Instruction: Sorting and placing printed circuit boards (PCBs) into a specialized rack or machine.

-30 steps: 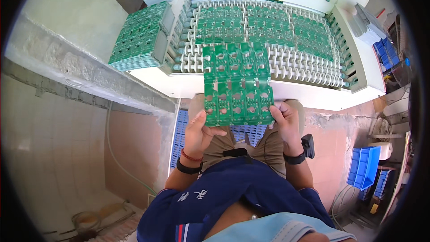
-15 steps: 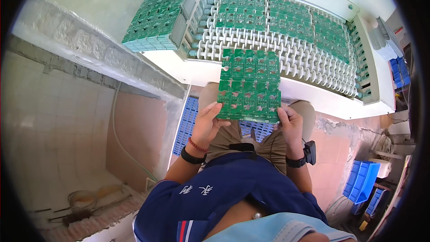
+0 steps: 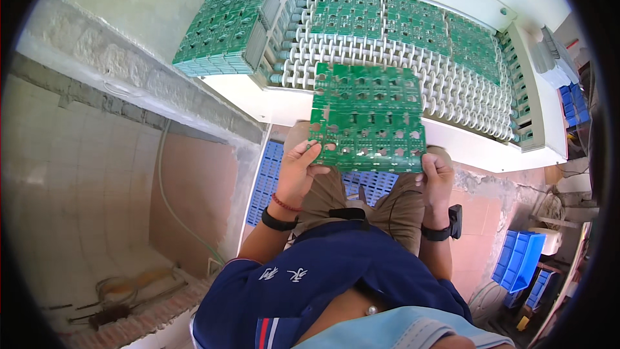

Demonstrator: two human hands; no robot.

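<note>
Between my two hands is a green circuit board panel (image 3: pixel 368 116) with rows of cut-outs. It lies above my knees, in front of the roller conveyor; whether a second panel overlaps it I cannot tell. My left hand (image 3: pixel 299 167) pinches its near left corner, thumb on top. At the near right corner, my right hand (image 3: pixel 437 173) has thumb and fingers closed on the edge. Similar green panels (image 3: pixel 413 22) lie in a row on the conveyor's white wheels (image 3: pixel 452 94).
A tall stack of green panels (image 3: pixel 223 26) stands left of the conveyor, next to a rough concrete ledge (image 3: pixel 123 68). The conveyor's white frame (image 3: pixel 549 116) rises in front of my knees. Blue plastic bins (image 3: pixel 518 258) sit on the right; a blue slatted mat (image 3: pixel 263 181) is below.
My right hand has moved right, away from my left hand. The green board area between them now looks wider. The panels on the conveyor have shifted slightly left.
</note>
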